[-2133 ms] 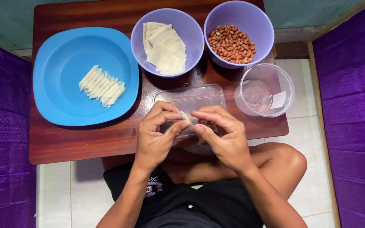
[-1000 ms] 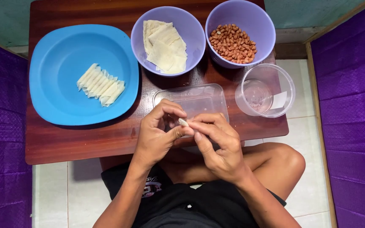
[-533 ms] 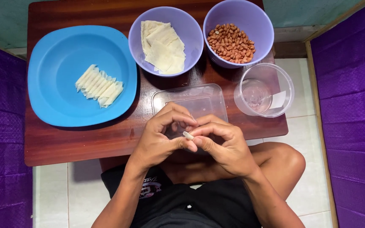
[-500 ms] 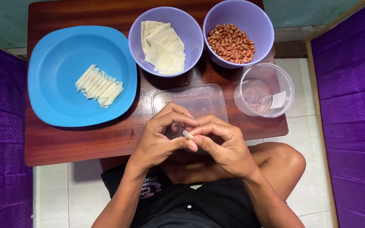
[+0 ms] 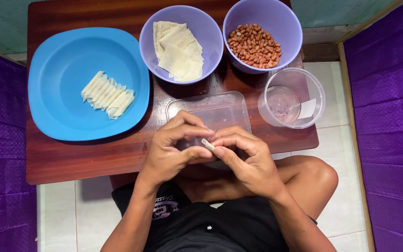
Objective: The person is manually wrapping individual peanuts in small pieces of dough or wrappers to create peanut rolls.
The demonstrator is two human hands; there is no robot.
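Both hands meet over the near edge of the counter [image 5: 71, 158] in the head view, the only one we have. Our left hand [image 5: 171, 154] and our right hand [image 5: 248, 161] are closed together on a small pale roll of wrapper [image 5: 208, 144], pinched between the fingertips of both, with one end poking up between them. The roll sits just above a clear rectangular container [image 5: 211, 109] that lies on the counter right behind our hands.

Further back we see a purple bowl of flat pale wrappers [image 5: 179, 44] and, beside it on the right, a purple bowl of peanuts [image 5: 256, 44]. A clear round tub [image 5: 291, 98] stands near the counter's right edge. On the left, a blue plate [image 5: 61, 70] carries a row of finished rolls [image 5: 107, 94] lying side by side.
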